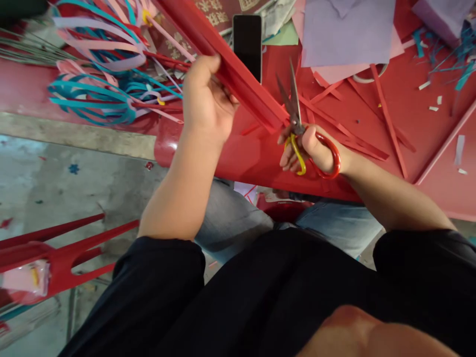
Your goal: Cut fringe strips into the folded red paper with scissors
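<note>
A long folded piece of red paper slants across the upper middle, gripped along its edge by my left hand. At its lower right end my right hand holds scissors with one red and one yellow handle loop. The blades are parted and point away from me, beside the paper's end; I cannot tell whether the fingers there also touch the paper. Cut red paper strips lie scattered to the right of the scissors.
A dark phone lies behind the red paper. Purple paper sheets are at the back, with blue paper shreds at the far right. Paper-strip lantern shapes lie at left. A red plastic stool is on the floor.
</note>
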`<state>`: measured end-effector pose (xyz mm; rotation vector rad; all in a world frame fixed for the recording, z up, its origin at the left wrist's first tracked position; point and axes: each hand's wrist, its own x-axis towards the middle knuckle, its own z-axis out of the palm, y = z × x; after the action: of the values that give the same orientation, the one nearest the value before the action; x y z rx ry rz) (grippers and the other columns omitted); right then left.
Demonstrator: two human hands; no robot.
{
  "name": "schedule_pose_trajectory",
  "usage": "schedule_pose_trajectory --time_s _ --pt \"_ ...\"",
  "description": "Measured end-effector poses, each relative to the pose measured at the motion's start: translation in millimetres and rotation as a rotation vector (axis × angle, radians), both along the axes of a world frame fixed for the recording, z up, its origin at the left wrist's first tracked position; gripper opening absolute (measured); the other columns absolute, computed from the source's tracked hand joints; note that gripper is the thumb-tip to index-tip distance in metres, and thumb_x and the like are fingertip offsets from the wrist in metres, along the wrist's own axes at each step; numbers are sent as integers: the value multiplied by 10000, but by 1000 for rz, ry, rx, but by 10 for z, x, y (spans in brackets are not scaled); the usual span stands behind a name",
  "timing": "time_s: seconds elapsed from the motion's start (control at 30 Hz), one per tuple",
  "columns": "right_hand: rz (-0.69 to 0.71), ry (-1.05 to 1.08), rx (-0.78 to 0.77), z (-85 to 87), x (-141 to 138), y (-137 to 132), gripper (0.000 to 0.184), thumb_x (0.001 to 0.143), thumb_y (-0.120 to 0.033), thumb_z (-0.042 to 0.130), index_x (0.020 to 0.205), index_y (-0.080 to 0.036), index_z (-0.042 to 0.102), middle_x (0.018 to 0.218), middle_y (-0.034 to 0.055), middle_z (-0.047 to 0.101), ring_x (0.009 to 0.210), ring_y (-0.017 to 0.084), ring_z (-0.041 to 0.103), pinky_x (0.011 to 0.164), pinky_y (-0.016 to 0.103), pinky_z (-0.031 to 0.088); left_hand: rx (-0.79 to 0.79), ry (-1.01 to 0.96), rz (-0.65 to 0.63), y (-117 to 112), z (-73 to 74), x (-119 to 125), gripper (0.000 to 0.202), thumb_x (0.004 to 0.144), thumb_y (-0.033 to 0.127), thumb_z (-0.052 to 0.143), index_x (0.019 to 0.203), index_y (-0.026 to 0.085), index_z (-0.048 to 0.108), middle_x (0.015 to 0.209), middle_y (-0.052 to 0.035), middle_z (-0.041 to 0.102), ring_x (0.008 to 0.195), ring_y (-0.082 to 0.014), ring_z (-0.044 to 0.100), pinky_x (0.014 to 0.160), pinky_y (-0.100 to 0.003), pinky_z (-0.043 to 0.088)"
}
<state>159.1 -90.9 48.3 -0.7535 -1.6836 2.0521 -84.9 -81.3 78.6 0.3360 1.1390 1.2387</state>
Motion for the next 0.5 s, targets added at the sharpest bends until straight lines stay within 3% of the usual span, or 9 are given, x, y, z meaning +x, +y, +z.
schedule_pose_trajectory --time_s 0.13,0.27,0.33,0.4,0.5 --pt "163 3 35 69 39 -36 768 927 -932 560 1193 -215 633 926 109 805 789 272 834 538 306 660 48 -79 154 31 115 -178 468 863 656 858 925 318 540 610 41 378 744 -148 625 483 -254 385" --pt "250 18 159 128 66 -15 670 1006 -843 545 1120 -196 677 955 102 789 680 207 782 541 285 631 305 -52 309 153 164 -364 335 959 222 749 852 251 433 657 44 428 650 -106 474 470 -204 269" --pt "250 22 184 136 65 -20 631 1018 -817 554 1052 -199 683 984 103 787 669 193 766 538 284 622 391 11 323 190 160 -393 330 855 51 671 823 230 396 681 44 485 616 -104 407 480 -178 215" --pt "225 17 188 139 63 -38 616 1009 -814 571 1035 -208 676 991 103 784 693 201 767 542 289 622 421 87 305 189 147 -372 325 761 20 645 814 231 403 689 43 505 612 -107 364 498 -175 190" --pt "185 -42 210 143 77 -63 616 992 -809 608 1189 -226 651 981 91 778 770 235 777 587 311 628 452 182 307 154 122 -303 304 735 33 633 842 244 442 681 45 475 630 -127 303 521 -216 161"
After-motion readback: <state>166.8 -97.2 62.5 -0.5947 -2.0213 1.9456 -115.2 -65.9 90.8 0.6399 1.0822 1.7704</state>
